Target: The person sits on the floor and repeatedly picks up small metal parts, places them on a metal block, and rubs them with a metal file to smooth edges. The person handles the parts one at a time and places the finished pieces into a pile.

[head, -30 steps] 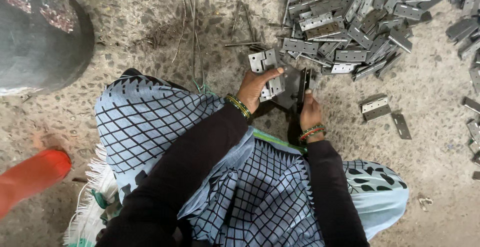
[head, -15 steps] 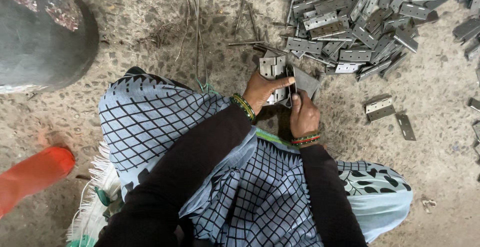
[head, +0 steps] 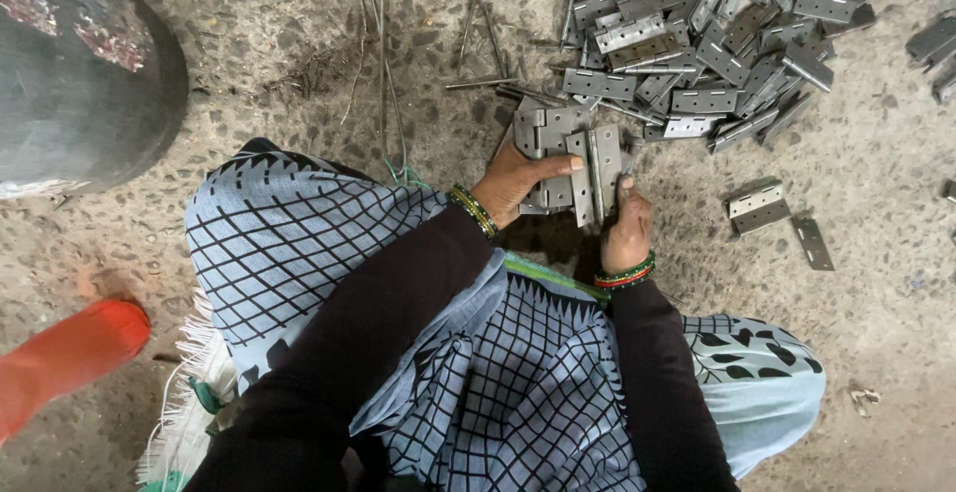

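Here, head view only — person seated on a speckled concrete floor [head: 249,54], looking straight down at both hands. Left hand [head: 518,181] is closed around a small stack of grey metal hinges [head: 558,148], thumb stretched flat across the top leaf, fingers hidden beneath. Right hand [head: 625,228] grips the same bundle from the lower right side, fingers curled up against the edge of an upright hinge leaf [head: 603,168]; exactly how many pieces each hand has cannot be told. The held hinges sit just above the person's lap, near the middle of the floor area in view, touching both hands.

Both wrists carry bangles — green and gold on the left [head: 474,210], red and green on the right [head: 625,275]. Dark sleeves, light blue patterned cloth [head: 299,243] over the knees.

Loose hinge pile [head: 707,44] spreads over the floor toward the top right edge, just beyond the held stack. One separate hinge [head: 755,207] lies right of the right hand, with a single flat leaf [head: 812,243] beside it. Thin metal rods [head: 383,64] lie scattered near the top centre. Dark round container [head: 80,74] fills the top left corner. Orange-red object [head: 65,358] sits at the left edge, lower down.
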